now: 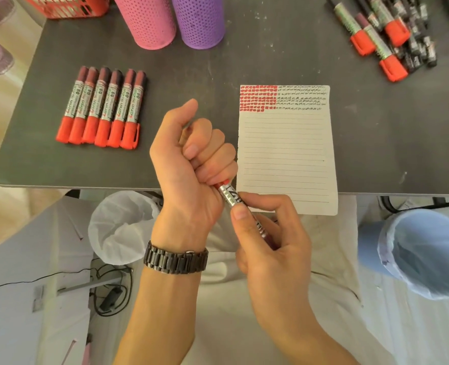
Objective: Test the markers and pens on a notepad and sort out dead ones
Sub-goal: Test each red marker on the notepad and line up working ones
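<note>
Dark table (191,75): notepad (286,159) at near edge, top lines filled w/ red & black marks. L hand (191,159) clenched round marker (231,197) top end, prob. its cap; R hand (268,233) pinches barrel, just left of notepad.

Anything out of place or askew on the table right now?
The notepad overhangs the table's near edge, so it might tip when pressed there. The far-right markers lie in a jumbled heap, unlike the neat row of six on the left.
</note>
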